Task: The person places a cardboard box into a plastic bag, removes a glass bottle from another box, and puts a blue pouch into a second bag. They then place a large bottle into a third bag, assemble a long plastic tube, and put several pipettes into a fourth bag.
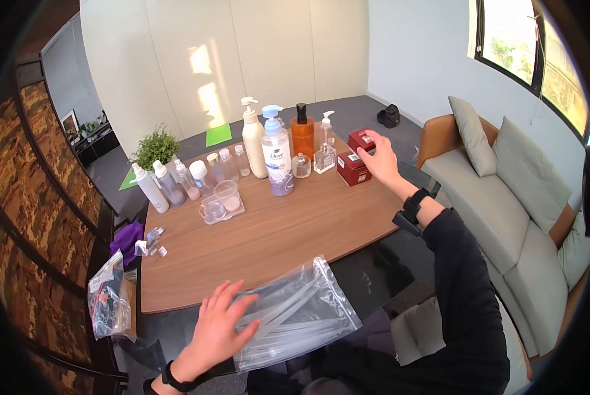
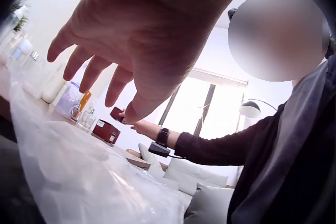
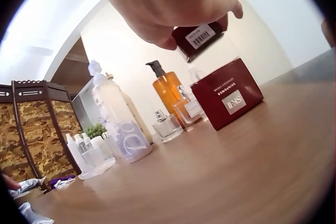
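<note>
My right hand [image 1: 382, 162] grips a small dark red box [image 3: 198, 41] with a white barcode label, its thumb and fingers on either side. In the right wrist view that box is held above a larger dark red box [image 3: 227, 94] with a silver label, which sits on the table. Near the table's front edge, my left hand [image 1: 217, 329] has its fingers spread and holds nothing. It hovers at the left side of a clear zip bag [image 1: 308, 309] with long translucent strips inside.
Glass bottles [image 1: 324, 158], an amber pump bottle [image 1: 302, 135], a Dove pump bottle [image 1: 278, 161] and a cream pump bottle [image 1: 254, 141] stand left of the boxes. Several small bottles [image 1: 169, 184] and a clear plastic tray [image 1: 232, 216] are farther left. A sofa [image 1: 505, 210] flanks the table [image 1: 275, 230].
</note>
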`<state>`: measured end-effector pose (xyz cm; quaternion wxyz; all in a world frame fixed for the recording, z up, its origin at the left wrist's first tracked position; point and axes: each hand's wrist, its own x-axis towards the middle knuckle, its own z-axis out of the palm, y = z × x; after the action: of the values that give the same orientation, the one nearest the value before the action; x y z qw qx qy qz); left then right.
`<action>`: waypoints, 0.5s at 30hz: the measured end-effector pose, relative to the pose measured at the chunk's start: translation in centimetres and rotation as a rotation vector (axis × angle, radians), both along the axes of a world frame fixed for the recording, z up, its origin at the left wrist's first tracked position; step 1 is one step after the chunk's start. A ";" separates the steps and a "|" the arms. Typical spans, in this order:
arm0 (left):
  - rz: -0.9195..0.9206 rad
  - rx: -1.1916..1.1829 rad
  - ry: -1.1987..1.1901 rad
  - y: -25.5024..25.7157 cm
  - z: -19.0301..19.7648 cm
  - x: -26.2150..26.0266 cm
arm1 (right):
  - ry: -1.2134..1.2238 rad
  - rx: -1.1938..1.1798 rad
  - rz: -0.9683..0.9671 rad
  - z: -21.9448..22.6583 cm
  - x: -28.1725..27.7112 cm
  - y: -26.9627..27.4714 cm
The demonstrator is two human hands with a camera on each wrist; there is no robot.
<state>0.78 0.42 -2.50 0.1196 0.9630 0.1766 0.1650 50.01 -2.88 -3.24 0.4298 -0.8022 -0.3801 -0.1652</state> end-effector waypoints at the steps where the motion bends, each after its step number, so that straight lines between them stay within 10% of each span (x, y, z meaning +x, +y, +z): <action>1: 0.005 -0.027 -0.001 0.7 -0.2 0.1 | -0.066 0.115 0.083 0.6 -0.9 -0.1; 6: -0.043 -0.353 -0.196 4.1 2.0 3.0 | 0.248 0.265 0.736 3.6 -12.5 -0.5; 15: -0.047 -0.951 -0.752 7.6 4.5 9.7 | -0.074 0.129 0.815 5.0 -24.3 1.6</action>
<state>10.47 8.05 1.96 0.5948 0.6831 0.1553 0.3943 25.68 -1.28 1.75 0.4956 -0.5507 -0.6708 -0.0338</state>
